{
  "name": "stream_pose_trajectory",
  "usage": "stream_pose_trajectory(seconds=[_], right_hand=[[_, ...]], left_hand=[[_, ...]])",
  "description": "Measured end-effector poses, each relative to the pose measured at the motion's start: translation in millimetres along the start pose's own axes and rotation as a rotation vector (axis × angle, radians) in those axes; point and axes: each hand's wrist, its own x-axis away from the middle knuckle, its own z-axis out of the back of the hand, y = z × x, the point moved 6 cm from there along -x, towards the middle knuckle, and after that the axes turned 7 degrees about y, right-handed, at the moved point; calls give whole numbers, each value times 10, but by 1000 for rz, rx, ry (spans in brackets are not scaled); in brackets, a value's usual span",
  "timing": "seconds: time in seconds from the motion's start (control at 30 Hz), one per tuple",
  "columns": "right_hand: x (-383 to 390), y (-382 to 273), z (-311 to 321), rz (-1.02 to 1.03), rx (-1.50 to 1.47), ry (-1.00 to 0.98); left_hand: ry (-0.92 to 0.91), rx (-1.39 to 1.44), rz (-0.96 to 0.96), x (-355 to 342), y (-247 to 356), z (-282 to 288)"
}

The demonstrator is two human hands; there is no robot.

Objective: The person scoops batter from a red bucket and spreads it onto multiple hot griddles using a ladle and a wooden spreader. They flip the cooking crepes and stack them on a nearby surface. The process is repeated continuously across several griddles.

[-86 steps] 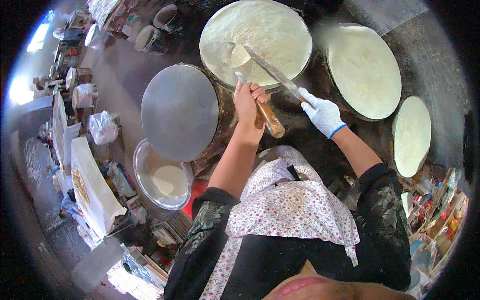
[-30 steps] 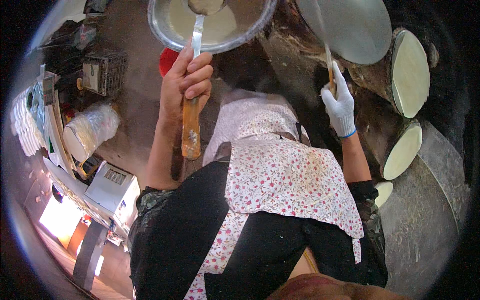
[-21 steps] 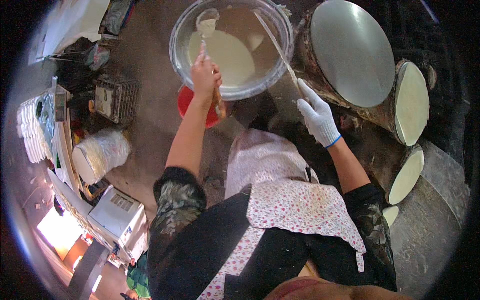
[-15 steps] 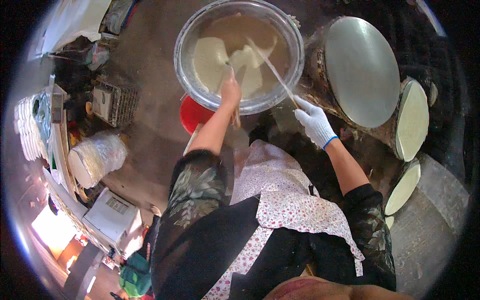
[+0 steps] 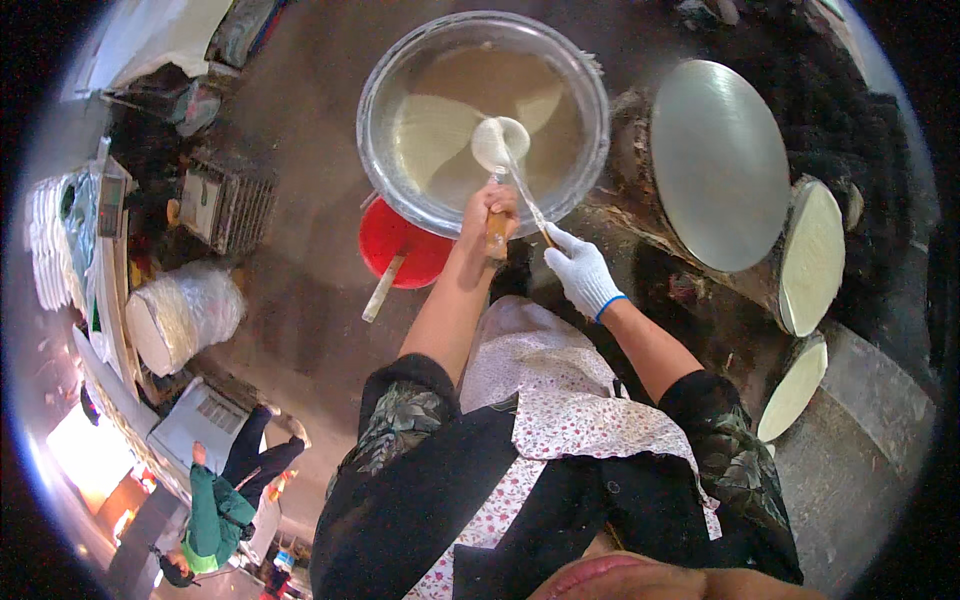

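Observation:
My bare left hand (image 5: 490, 207) grips the wooden handle of a ladle (image 5: 492, 143) whose round, whitish bowl sits over a large metal basin (image 5: 371, 150). Cream-coloured batter (image 5: 430, 135) and a browner liquid lie in the basin. In a white knitted glove with a blue cuff, my right hand (image 5: 585, 275) is closed on a long, thin scraper (image 5: 528, 192) coated in batter. The scraper's far end meets the ladle bowl; whether it is inside or at the rim I cannot tell.
Right of the basin is a large round metal griddle (image 5: 718, 165), with pale round surfaces (image 5: 816, 262) beyond it. A red bucket (image 5: 440, 262) holding a stick (image 5: 384, 288) stands below the basin. At left are a wire crate (image 5: 240, 212), a plastic-wrapped bundle (image 5: 205, 310) and a person in green (image 5: 208, 515).
The ladle has risen into clear view above the batter. My right hand and scraper have moved left to it. More of the red bucket and the person in green show.

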Motion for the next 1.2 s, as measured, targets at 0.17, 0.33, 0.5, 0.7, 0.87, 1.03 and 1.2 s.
stream_pose_trajectory(seconds=[0.17, 0.33, 0.5, 0.7, 0.87, 1.03, 1.2], right_hand=[[868, -752, 422, 171, -241, 50], [1883, -1656, 844, 563, -171, 254], [2485, -2253, 1262, 752, 2, 396], [2683, -2233, 1391, 930, 55, 514], [2401, -2166, 1373, 1043, -56, 463], [2180, -2008, 1624, 896, -150, 426], [2126, -1518, 1949, 688, -330, 442]], left_hand=[[-248, -135, -12, 1081, -1025, -1008], [-443, -221, -177, 2387, -1957, -1944], [-709, -533, -133, 3295, -2579, -2537], [-338, -523, -293, 3296, -2199, -2091], [-196, -645, -452, 3042, -1709, -1770], [-461, -279, -124, 3127, -1572, -1909], [-255, -284, -247, 2791, -1562, -2269]])
